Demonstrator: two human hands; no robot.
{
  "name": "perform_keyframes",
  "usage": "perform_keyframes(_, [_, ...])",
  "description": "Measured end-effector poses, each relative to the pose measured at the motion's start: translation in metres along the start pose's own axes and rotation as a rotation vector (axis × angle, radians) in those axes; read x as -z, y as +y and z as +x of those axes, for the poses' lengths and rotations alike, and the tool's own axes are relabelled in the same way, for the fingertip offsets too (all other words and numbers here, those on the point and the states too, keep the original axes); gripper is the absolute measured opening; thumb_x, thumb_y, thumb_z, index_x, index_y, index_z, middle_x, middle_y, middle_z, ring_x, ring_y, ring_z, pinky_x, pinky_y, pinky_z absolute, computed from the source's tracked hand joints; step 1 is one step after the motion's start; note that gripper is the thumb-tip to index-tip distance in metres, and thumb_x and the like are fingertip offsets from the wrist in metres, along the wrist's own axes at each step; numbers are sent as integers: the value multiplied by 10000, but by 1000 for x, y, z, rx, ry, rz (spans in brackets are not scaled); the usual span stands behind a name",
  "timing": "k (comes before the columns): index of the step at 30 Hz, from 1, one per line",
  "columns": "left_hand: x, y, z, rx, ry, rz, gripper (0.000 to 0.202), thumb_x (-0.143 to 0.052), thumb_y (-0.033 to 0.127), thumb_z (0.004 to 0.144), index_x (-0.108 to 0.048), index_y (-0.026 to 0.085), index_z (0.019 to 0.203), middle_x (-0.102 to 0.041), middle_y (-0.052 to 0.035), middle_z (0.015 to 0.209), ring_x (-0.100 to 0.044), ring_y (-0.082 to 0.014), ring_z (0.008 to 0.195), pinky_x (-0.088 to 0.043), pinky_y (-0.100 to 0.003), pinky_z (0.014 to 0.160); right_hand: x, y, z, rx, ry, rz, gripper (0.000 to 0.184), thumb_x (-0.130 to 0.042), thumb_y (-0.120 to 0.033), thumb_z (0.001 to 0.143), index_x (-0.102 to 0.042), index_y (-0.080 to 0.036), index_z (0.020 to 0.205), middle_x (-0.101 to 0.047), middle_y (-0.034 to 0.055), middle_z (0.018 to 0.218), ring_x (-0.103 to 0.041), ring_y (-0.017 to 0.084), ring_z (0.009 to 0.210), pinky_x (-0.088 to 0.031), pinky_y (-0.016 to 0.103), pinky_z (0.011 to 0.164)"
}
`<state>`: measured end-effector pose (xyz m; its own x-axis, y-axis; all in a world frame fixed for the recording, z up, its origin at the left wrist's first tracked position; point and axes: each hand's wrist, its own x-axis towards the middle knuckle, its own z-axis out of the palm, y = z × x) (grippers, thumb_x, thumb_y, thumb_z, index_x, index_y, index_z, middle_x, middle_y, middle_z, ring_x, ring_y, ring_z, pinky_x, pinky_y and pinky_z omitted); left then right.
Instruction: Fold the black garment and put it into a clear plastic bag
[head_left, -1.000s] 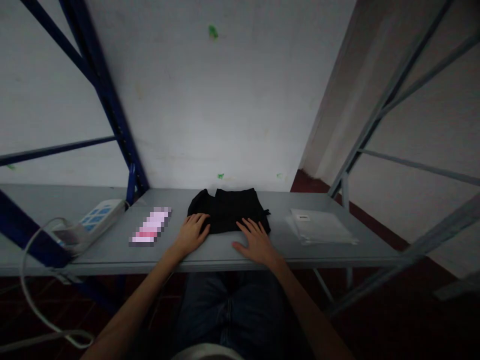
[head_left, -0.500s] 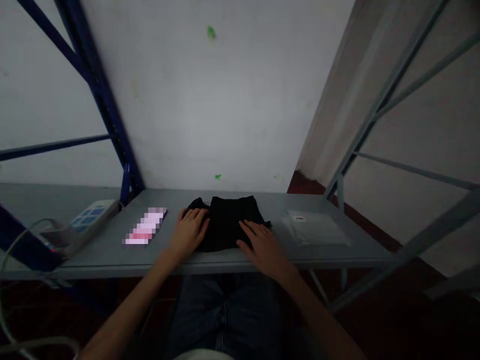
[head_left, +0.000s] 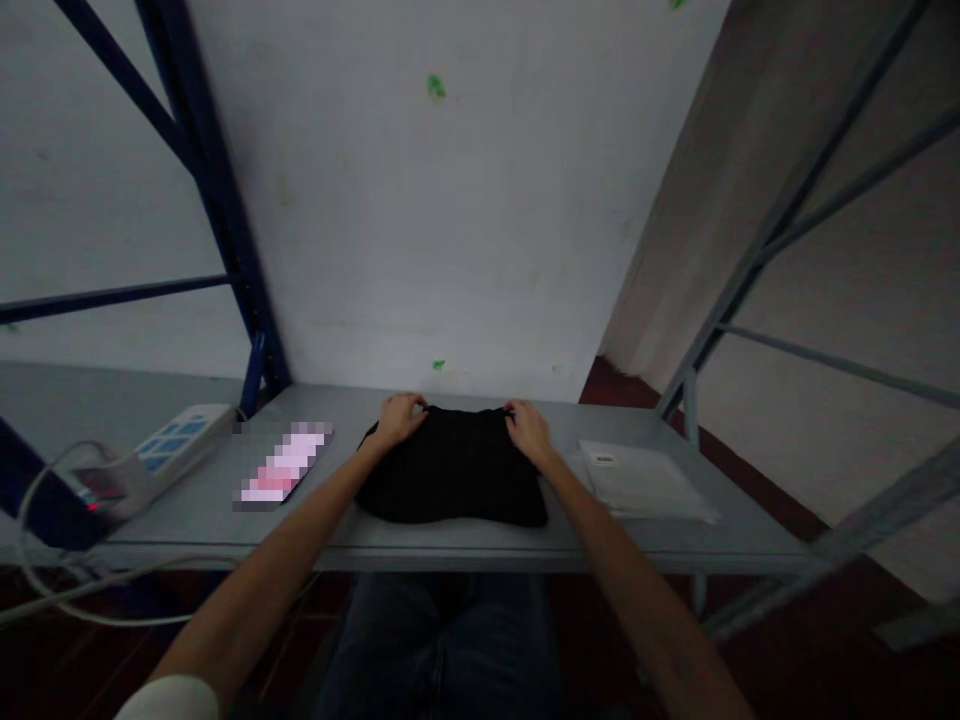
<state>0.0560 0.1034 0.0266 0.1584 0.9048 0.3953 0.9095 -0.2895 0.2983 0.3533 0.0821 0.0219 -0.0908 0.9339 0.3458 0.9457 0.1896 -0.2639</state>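
A black cloth garment (head_left: 454,470) lies spread on the grey shelf top in front of me, wider along its near hem than at its far edge. My left hand (head_left: 401,415) is at its far left corner, with the fingers closed on the cloth edge. At the far right corner my right hand (head_left: 529,430) pinches the same edge. The exact kind of garment cannot be told, as it is dark and shows little detail.
A phone with a blurred screen (head_left: 289,462) lies left of the garment, and a white power strip (head_left: 184,440) with cables is farther left. Clear plastic packets with a label (head_left: 645,480) lie on the right. Blue uprights (head_left: 225,210) and a grey frame (head_left: 724,310) flank the shelf (head_left: 465,555).
Both hands have moved from lying on the garment to its far corners. The cloth, bunched at the sides before, is now spread wider and flatter. The view has shifted slightly.
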Motion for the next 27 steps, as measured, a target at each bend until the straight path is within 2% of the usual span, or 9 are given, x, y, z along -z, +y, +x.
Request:
perform_keyframes(4, [9,2,-5,-57,6,-60,245,-580,304,914,-696,237,1118,-767,-52,1171,-673,-265,1173,-198,-578,1249,6,3,-5,20,68,95,325,-453,-176,958,-650,-203,1215,-713,83,1167,-649,229,1101,-487,342,964])
perform_keyframes(6, [18,5,-13,-117,20,-147,250,-567,308,923,-659,242,1145,-777,-24,1132,-699,-227,1112,-168,-567,1266,12,7,-15,64,111,179,341,-451,-173,926,-661,-209,1193,-722,77,1131,-653,229,1074,-488,353,966])
perform_keyframes(10, [40,11,-44,-276,50,-308,234,-589,287,901,-622,237,1127,-768,-21,1084,-705,-208,1061,-301,-526,1226,20,17,-54,177,156,275,340,-467,-155,877,-680,-220,1134,-721,71,1123,-636,238,1085,-478,382,1000])
perform_keyframes(13, [51,14,-73,-362,-9,-343,194,-614,243,863,-638,233,1055,-739,-47,1146,-681,-229,1112,-471,-460,1094,24,23,-88,259,134,285,309,-482,-93,856,-687,-220,1050,-716,66,1085,-623,240,1070,-477,391,987])
perform_keyframes(16, [58,17,-100,-438,-85,-323,225,-648,202,828,-649,242,1050,-739,-33,1141,-684,-235,1107,-469,-462,1099,28,28,-114,335,41,222,352,-471,-9,829,-692,-226,995,-710,53,1066,-616,232,1063,-469,386,982])
perform_keyframes(18, [61,17,-113,-466,-123,-314,224,-653,206,844,-652,253,1063,-742,-18,1137,-691,-223,1094,-447,-461,1124,33,29,-124,342,37,168,382,-466,19,821,-694,-225,1005,-702,61,1121,-606,238,1107,-454,402,1013])
perform_keyframes(21, [64,9,-119,-400,-50,-295,199,-599,280,924,-655,254,1114,-736,-34,1151,-689,-223,1088,-505,-413,1041,40,25,-128,319,74,124,346,-487,-1,849,-689,-222,1023,-694,73,1158,-597,252,1141,-442,426,1042])
perform_keyframes(25, [61,-15,-91,-128,209,-135,346,-572,410,940,-652,189,1195,-720,-120,1144,-665,-298,1105,-512,-457,1007,47,5,-125,351,78,155,265,-520,-67,904,-682,-230,1037,-702,62,1127,-612,243,1105,-460,412,1019])
perform_keyframes(27, [57,-25,-71,-1,173,-71,373,-607,458,911,-681,179,1147,-722,-134,1118,-666,-317,1096,-515,-459,993,48,-7,-125,367,74,177,247,-529,-83,917,-682,-229,1045,-704,60,1124,-619,239,1089,-468,409,1009])
